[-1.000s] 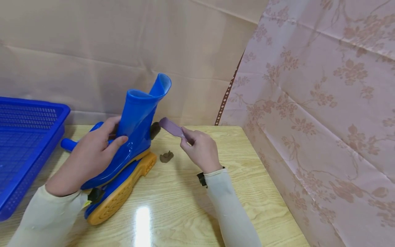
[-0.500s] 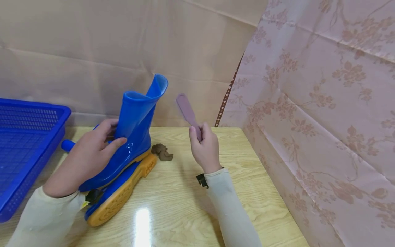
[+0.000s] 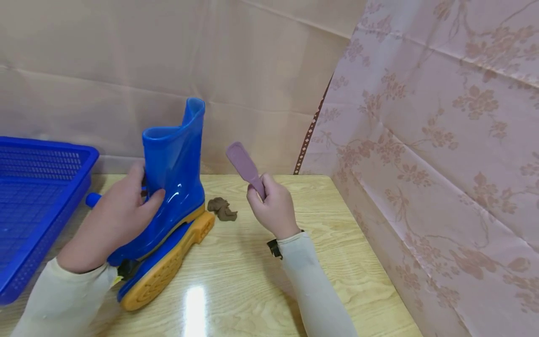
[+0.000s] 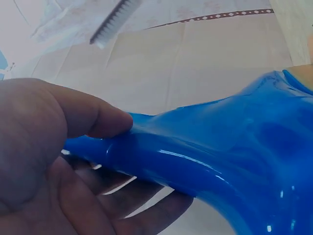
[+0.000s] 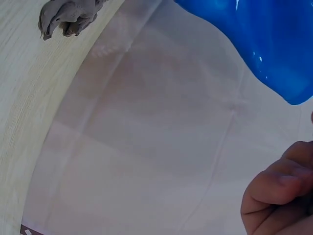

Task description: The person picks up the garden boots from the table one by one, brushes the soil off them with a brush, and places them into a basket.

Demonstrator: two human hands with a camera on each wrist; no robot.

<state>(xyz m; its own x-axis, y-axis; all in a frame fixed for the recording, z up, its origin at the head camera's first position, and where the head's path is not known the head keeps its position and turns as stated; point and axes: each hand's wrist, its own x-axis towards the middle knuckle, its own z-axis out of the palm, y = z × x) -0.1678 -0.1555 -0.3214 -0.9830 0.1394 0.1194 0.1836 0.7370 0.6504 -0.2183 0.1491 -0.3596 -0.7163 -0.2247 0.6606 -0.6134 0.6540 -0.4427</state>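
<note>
My left hand (image 3: 115,213) grips a blue rain boot (image 3: 172,173) by the ankle, thumb on the near side and fingers behind. The boot stands upright over a second blue rain boot (image 3: 168,262), which lies on its side with its yellow sole outward. In my right hand (image 3: 275,206) is a purple brush (image 3: 243,161), raised to the right of the boot and apart from it. White bristles on the brush (image 4: 115,22) show in the left wrist view. Brown, mud-like clumps (image 3: 223,209) lie on the table beside the heel.
At the left stands a blue mesh basket (image 3: 80,187). The wooden table (image 3: 261,281) meets a beige cloth (image 3: 261,93) at the back and a pink floral cloth (image 3: 442,164) at the right.
The brush has come away from the back of the boot, and a brown clump there has dropped beside the other on the table. The upright boot has swung left.
</note>
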